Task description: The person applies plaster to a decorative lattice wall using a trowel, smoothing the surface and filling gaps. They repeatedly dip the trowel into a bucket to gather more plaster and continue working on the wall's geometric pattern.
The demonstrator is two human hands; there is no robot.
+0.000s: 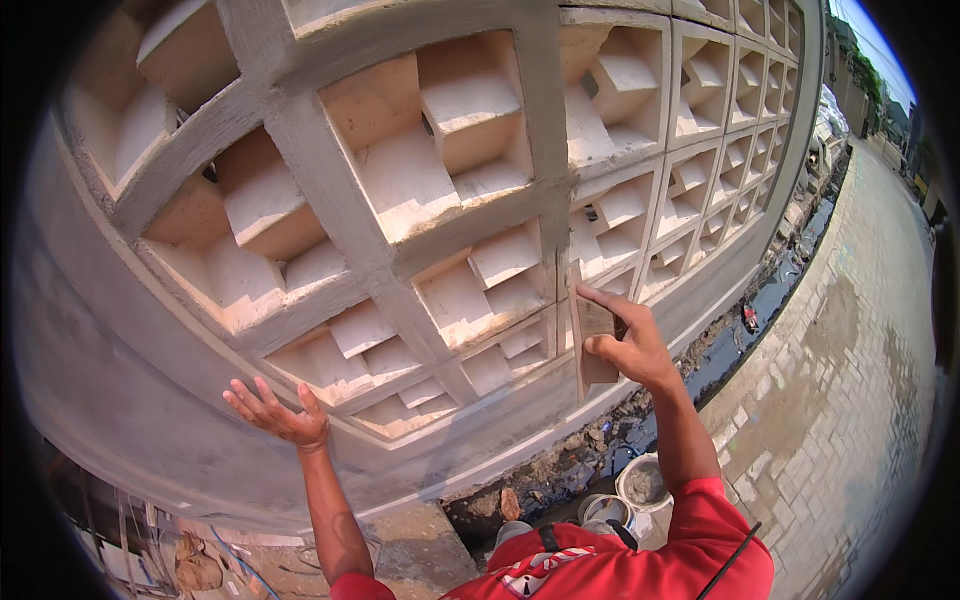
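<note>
My right hand (640,348) is closed round a brown wooden plastering float (594,335). The float stands on edge, its thin face turned to the joint between the wall's hollow block panels; whether it touches the mortar I cannot tell. My left hand (285,412) is raised beside the lower left of the wall, fingers spread, with nothing in it. Ahead rises a wall of pale openwork vent blocks (478,112), set in grey mortar strips (385,215). Below the blocks runs a smooth grey plastered band (180,400).
By my feet stand a white bucket of grey mix (645,482) and another pail (606,512). A drainage ditch with dark water (722,372) and rubble follows the wall's foot. To the right is a paved lane (800,420). Debris (195,562) lies at lower left.
</note>
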